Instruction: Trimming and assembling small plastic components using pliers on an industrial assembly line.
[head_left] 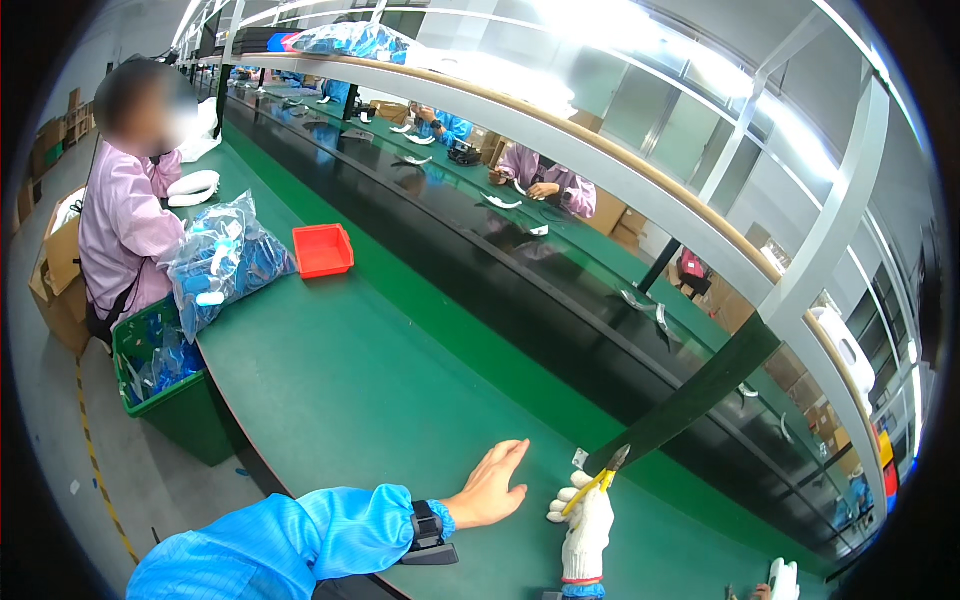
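My left hand [490,488] is bare and reaches over the green tabletop [400,400]. Its fingers are stretched out with the thumb apart, and it holds nothing. A black device [430,535] is strapped round that wrist, over a blue sleeve [270,545]. My right hand [588,530], in a white knitted glove, is closed round a pair of pliers [606,478] with yellow handles. The metal jaws of the pliers point up and away, close to the foot of a dark post [690,395]. Nothing shows between the jaws.
A red tray [323,250] and a bag of blue pieces [225,258] lie at the far left. Below them stands a green bin [190,410]. A person in pink [130,220] is beside it. Past the table, a dark conveyor [480,260] carries several white curved parts.
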